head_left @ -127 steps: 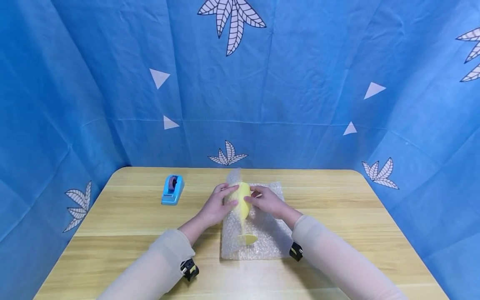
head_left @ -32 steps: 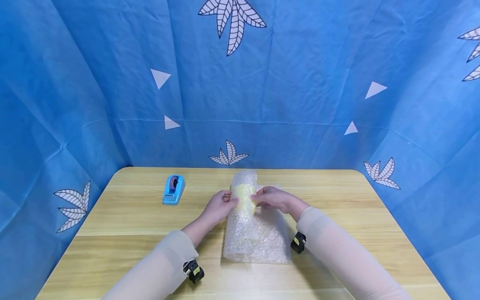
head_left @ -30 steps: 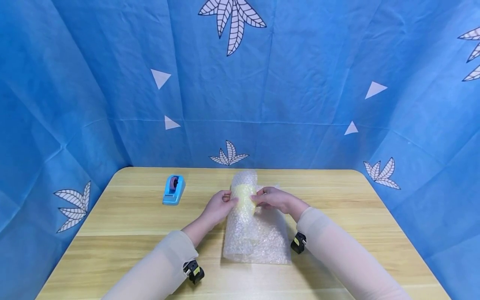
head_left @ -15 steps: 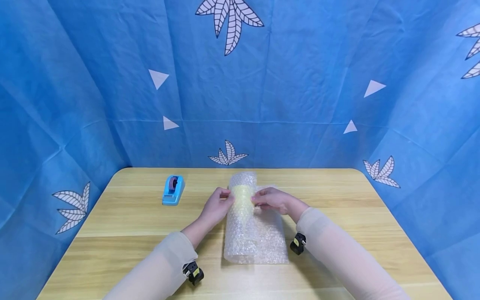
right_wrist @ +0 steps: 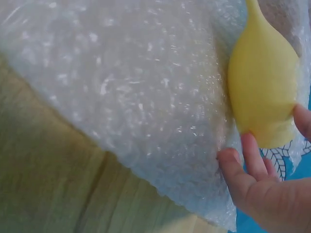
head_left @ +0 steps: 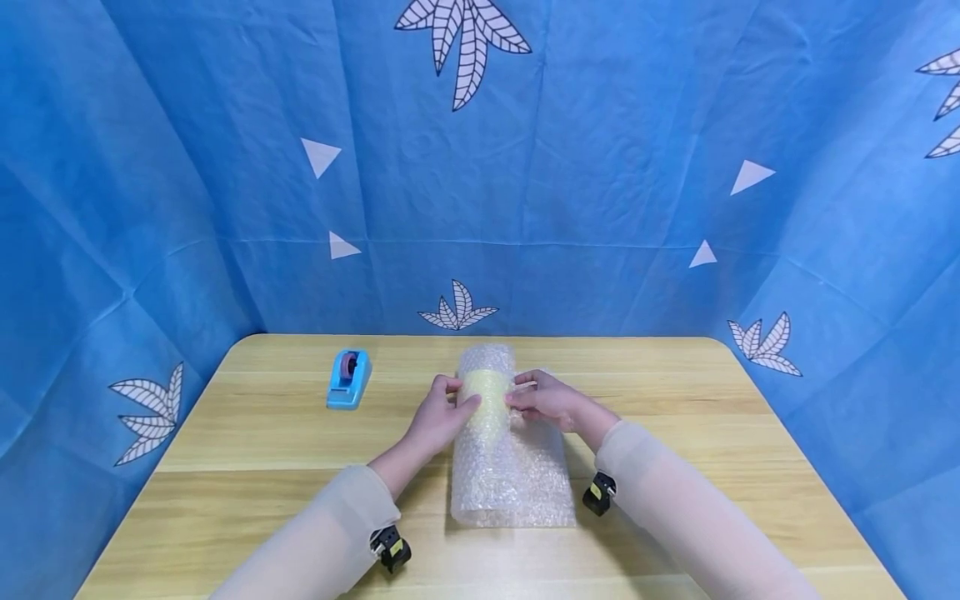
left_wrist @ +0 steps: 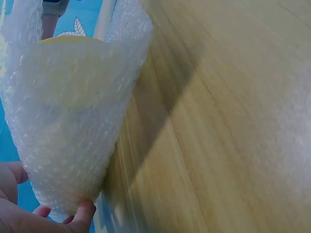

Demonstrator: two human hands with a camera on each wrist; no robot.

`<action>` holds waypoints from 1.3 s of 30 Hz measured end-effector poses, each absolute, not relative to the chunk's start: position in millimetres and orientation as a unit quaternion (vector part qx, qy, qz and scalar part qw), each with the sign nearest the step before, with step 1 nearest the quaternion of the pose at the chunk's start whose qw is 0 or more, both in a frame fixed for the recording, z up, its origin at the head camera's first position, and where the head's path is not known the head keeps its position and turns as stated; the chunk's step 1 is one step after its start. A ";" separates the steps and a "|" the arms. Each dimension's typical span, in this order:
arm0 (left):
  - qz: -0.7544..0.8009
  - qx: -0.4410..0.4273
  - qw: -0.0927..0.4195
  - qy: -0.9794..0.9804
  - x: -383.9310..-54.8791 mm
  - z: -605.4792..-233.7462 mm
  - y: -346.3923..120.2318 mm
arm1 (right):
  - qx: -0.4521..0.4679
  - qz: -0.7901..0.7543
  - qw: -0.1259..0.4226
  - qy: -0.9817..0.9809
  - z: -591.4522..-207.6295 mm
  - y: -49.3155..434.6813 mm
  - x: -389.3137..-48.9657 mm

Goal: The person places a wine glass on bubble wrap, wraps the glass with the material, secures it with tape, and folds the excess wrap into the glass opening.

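- Head view: bright, even; pale sheen on near counter (head_left: 487,560), soft shadows under both sleeves (head_left: 322,529).
- Left wrist: dimmer, diagonal shadow, washed-out glare at right edge.
- Right wrist: murky, soft; bubble wrap (right_wrist: 121,97) glinting, fingers (right_wrist: 236,173) slightly blurred.

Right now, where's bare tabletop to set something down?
Bare table: right of the right hand to the edge, and between the blue tape dispenser and left hand. Crowded: the centre, both hands at the bubble wrap and yellow cup.
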State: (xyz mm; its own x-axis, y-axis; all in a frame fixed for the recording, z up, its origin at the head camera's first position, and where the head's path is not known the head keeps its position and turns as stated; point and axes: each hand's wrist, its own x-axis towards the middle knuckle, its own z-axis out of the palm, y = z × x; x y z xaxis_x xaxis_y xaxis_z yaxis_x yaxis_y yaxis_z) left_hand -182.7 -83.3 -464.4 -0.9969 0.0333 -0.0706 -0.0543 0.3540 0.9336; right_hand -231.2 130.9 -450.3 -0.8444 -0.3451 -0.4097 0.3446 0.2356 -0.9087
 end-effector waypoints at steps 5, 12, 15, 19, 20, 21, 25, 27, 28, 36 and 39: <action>0.577 -0.001 0.034 0.816 -181.6 -463.8 -81.0 | -0.011 -0.626 0.203 0.753 -451.0 127.1 -225.5; 0.579 -0.002 0.029 0.815 -180.1 -462.7 -79.3 | -0.089 -0.602 0.154 0.779 -453.7 125.3 -221.1; 0.571 -0.003 0.023 0.821 -180.5 -462.7 -78.2 | -0.097 -0.590 0.156 0.786 -453.6 125.1 -219.9; 0.557 0.001 0.013 0.830 -181.0 -462.1 -76.1 | -0.092 -0.581 0.152 0.794 -451.2 124.6 -216.9; 0.554 0.003 0.012 0.832 -181.1 -462.2 -75.6 | -0.089 -0.580 0.150 0.796 -451.1 124.7 -216.4; 0.552 0.003 0.012 0.834 -180.8 -461.9 -75.0 | -0.085 -0.580 0.147 0.797 -451.0 124.7 -215.9; 0.541 0.006 0.012 0.841 -180.1 -460.8 -73.0 | -0.069 -0.576 0.128 0.804 -451.5 125.4 -214.4; 0.534 0.006 0.011 0.845 -179.5 -460.2 -72.5 | -0.071 -0.567 0.111 0.813 -452.0 125.2 -213.7; 0.531 0.007 0.008 0.847 -179.5 -460.2 -72.3 | -0.074 -0.557 0.101 0.821 -452.7 125.4 -213.6; 0.519 0.005 -0.005 0.855 -179.1 -458.5 -70.3 | -0.129 -0.438 0.016 0.890 -448.5 124.5 -209.4; 0.515 0.004 -0.009 0.857 -178.7 -457.1 -69.4 | -0.129 -0.424 0.014 0.896 -444.4 122.4 -208.4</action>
State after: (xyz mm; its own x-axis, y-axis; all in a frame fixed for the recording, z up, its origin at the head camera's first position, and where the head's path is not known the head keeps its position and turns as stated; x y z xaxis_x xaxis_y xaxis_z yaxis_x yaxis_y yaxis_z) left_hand -178.7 -69.4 -457.1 -0.9998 -0.0033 0.0198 0.0159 0.4692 0.8830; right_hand -208.4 122.4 -444.4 -0.9662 -0.2432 0.0851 -0.2201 0.6070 -0.7636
